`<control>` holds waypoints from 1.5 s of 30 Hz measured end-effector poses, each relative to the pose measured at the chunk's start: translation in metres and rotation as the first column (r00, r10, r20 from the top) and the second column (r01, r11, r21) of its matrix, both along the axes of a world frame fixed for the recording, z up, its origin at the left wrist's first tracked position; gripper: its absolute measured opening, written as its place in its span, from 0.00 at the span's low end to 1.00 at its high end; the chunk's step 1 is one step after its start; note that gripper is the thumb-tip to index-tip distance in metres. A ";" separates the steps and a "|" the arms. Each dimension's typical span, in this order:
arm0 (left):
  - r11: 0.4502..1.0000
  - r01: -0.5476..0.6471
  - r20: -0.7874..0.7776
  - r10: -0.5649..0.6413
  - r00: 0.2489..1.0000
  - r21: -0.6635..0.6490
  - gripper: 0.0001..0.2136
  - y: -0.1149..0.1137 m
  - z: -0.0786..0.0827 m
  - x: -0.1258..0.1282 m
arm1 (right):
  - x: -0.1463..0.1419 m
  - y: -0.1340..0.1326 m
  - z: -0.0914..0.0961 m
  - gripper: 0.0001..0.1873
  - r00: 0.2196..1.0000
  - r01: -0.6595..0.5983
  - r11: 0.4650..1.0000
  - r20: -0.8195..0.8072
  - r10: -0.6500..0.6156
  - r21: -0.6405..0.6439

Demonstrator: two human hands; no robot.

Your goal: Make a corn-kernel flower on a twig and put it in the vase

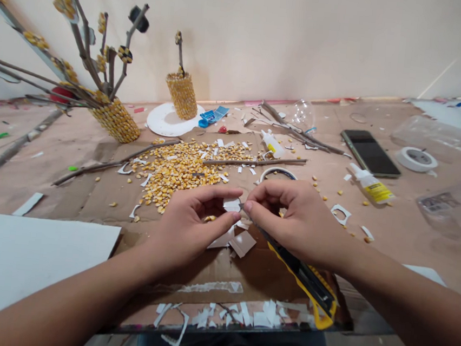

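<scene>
Over the cardboard sheet (189, 267), my left hand (187, 218) pinches a small white piece of card (232, 205) between thumb and fingers. My right hand (303, 218) is closed around a yellow and black utility knife (308, 278). Its fingertips sit low near the blade end, which meets the edge of the white piece; the handle slants down toward the table edge. Below the hands lie cut square pieces of card (243, 242). Just beyond them a pile of corn kernels (182, 171) spreads over the cardboard. A roll of tape (278, 173) is partly hidden behind my right hand.
Two corn-covered pots, one with many branches (115, 120) and one with a single twig (182, 96), stand at the back. Right are glue bottles (372, 185), a phone (370, 153) and white tape (416, 158). White board (42, 263) lies left; scraps (257, 314) line the front edge.
</scene>
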State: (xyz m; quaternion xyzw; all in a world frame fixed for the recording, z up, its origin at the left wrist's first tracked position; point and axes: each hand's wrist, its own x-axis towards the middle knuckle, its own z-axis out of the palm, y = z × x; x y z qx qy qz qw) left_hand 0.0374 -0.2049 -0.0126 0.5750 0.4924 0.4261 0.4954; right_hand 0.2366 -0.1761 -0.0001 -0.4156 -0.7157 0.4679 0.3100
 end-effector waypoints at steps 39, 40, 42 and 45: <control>0.964 0.067 -0.215 -0.011 0.977 0.257 0.13 0.002 -0.011 -0.005 | 0.001 -0.001 0.001 0.11 1.000 -0.014 0.999 0.001 0.014 -0.030; 0.965 0.065 -0.212 -0.010 0.977 0.253 0.13 0.002 -0.011 -0.005 | 0.001 -0.001 0.001 0.11 1.000 -0.011 0.999 -0.002 0.011 -0.032; 0.967 0.059 -0.215 -0.004 0.977 0.250 0.13 0.001 -0.011 -0.005 | 0.002 -0.001 0.001 0.11 1.000 -0.007 0.999 -0.012 0.007 -0.036; 0.966 0.058 -0.216 -0.002 0.976 0.253 0.13 0.001 -0.010 -0.004 | 0.001 0.000 0.001 0.10 1.000 -0.013 0.999 -0.019 0.012 -0.044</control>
